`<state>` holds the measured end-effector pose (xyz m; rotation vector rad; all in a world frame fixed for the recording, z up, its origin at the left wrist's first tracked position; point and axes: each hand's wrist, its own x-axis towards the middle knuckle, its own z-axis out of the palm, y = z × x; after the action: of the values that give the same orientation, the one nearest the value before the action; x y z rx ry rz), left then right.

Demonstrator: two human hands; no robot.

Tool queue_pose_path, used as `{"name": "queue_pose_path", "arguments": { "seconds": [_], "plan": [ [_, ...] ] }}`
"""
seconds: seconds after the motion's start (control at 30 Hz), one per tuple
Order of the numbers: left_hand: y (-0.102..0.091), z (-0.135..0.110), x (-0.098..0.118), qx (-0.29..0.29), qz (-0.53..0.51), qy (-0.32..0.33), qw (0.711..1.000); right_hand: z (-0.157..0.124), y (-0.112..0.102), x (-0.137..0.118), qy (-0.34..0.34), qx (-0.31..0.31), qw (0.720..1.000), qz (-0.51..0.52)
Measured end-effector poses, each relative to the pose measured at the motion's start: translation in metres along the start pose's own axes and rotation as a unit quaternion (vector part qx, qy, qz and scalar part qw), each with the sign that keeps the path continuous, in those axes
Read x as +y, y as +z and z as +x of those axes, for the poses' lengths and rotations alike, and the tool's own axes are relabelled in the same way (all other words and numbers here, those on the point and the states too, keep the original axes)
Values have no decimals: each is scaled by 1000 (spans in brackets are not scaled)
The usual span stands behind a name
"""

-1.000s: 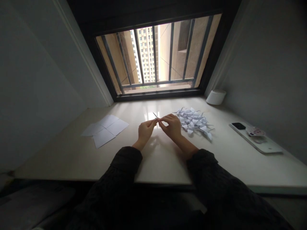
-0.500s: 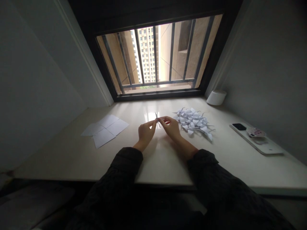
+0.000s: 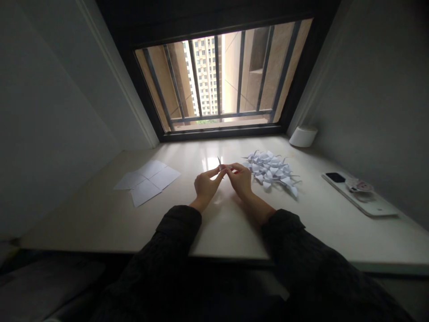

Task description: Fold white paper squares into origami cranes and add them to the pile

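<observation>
A small piece of folded paper [image 3: 219,160] is pinched between my two hands above the middle of the white sill. Only its thin pointed tip shows; the fingers hide the rest. My left hand [image 3: 207,184] is closed, thumb and forefinger on the paper. Meeting it from the other side, my right hand [image 3: 240,179] is also closed on the paper with its fingertips. Just right of that hand lies a heap of white folded paper cranes [image 3: 271,169]. Several flat square paper sheets [image 3: 149,179] lie overlapping to the left.
A white phone [image 3: 363,195] with a round cartoon grip on its back lies at the right. Behind it, a white cylindrical object [image 3: 303,136] stands by the wall. A dark-framed window [image 3: 221,133] with bars closes off the far side of the sill [image 3: 231,241].
My fingertips have come closer together over the paper, so less of it shows. The left hand has shifted slightly right. The heap and the sheets lie as before.
</observation>
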<state>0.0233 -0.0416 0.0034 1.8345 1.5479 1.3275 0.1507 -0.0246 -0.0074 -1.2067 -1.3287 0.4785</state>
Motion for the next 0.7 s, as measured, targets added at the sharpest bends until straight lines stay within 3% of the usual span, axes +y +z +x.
{"name": "queue_pose_path", "arguments": {
  "seconds": [0.27, 0.53, 0.7],
  "plan": [
    [6, 4, -3, 38, -68, -35, 996, 0, 1, -2, 5, -5, 999, -31],
    [6, 2, -2, 46, -2, -10, 999, -2, 0, -7, -72, -66, 980, -174],
    [5, 1, 2, 61, 45, 8, 997, 0, 0, -6, -126, -103, 963, -213]
  ]
}}
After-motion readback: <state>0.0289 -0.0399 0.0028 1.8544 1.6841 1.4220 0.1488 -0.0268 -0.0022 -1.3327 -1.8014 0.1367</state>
